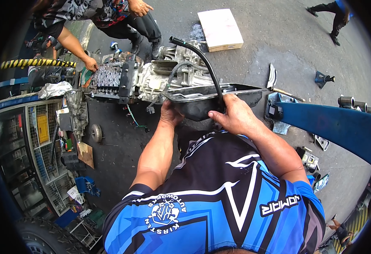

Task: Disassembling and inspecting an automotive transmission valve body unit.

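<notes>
Hands are clamped on a black metal oil pan (202, 101), left hand (170, 113) at its near-left rim, right hand (232, 116) at its near edge, beside the gearbox (160, 76) on the floor; a level carry seems needed next.

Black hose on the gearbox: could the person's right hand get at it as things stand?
Probably yes. The right hand grips the black oil pan's rim right beside the black hose, with nothing between them; it would have to let go first.

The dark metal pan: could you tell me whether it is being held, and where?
Yes: both hands grip the dark metal pan at its near rim, left hand, right hand.
</notes>
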`<state>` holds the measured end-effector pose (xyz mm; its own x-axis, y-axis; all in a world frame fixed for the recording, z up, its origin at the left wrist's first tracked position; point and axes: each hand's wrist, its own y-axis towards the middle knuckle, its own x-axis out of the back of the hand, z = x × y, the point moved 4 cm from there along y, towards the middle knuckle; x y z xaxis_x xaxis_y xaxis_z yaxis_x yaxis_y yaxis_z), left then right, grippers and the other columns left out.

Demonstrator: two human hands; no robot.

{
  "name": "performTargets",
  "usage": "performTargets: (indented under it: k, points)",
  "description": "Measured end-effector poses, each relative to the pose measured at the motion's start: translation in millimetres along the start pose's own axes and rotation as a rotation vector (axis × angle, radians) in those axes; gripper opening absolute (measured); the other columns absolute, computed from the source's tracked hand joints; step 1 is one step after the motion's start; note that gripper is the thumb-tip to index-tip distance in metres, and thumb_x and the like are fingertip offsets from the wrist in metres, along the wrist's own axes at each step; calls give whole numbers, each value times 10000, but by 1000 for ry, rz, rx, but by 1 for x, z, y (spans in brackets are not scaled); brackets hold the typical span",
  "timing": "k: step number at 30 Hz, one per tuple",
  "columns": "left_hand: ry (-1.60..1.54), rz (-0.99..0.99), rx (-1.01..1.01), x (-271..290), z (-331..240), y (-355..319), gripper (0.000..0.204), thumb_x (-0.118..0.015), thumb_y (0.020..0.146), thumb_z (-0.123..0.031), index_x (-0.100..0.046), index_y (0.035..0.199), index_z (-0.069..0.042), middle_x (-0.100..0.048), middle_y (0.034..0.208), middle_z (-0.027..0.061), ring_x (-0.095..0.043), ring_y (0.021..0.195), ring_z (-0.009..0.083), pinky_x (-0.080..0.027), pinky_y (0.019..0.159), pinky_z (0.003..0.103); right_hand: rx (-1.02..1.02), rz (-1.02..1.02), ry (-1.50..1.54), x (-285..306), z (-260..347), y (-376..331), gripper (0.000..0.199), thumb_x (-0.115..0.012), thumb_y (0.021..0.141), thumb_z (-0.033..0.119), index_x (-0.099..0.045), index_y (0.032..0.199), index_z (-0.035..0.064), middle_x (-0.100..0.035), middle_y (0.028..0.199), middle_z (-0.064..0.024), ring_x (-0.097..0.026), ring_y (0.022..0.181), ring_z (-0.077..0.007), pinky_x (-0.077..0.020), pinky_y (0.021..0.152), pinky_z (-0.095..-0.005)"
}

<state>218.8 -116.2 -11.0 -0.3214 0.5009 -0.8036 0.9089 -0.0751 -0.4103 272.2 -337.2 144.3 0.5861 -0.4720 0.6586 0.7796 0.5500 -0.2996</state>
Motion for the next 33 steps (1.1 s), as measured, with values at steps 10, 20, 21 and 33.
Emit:
performTargets:
  k: [10,20,21,33]
  points:
    - [-3,58,-10,-12,1,-1,775,-782,514,-421,-530,1185,-125,-574,1150,56,-515,1088,266,-406,947,410,4,-2,-14,0,-1,-1,552,-653,762,400,-503,962,-93,-549,972,-272,-551,930,-418,-449,808,-439]
    - [-1,76,-8,-10,3,-2,805,-784,512,-432,-512,1209,-133,-557,1180,46,-494,1116,262,-385,964,409,19,-16,-8,2,1,-4,532,-652,764,396,-508,934,-88,-552,958,-270,-557,902,-420,-455,782,-440]
    - [1,76,-1,-9,3,-3,812,-785,511,-436,-509,1213,-135,-554,1185,43,-489,1121,260,-382,965,407,18,-18,2,2,0,-5,521,-649,769,393,-512,918,-87,-553,951,-271,-558,892,-421,-457,773,-441]
    - [169,158,144,-33,10,-13,744,-715,596,-536,-539,1180,-109,-621,1062,110,-564,1034,267,-417,901,456,-1,-445,191,12,-45,-11,301,-596,840,273,-592,758,-16,-572,668,-184,-569,632,-345,-438,579,-401]
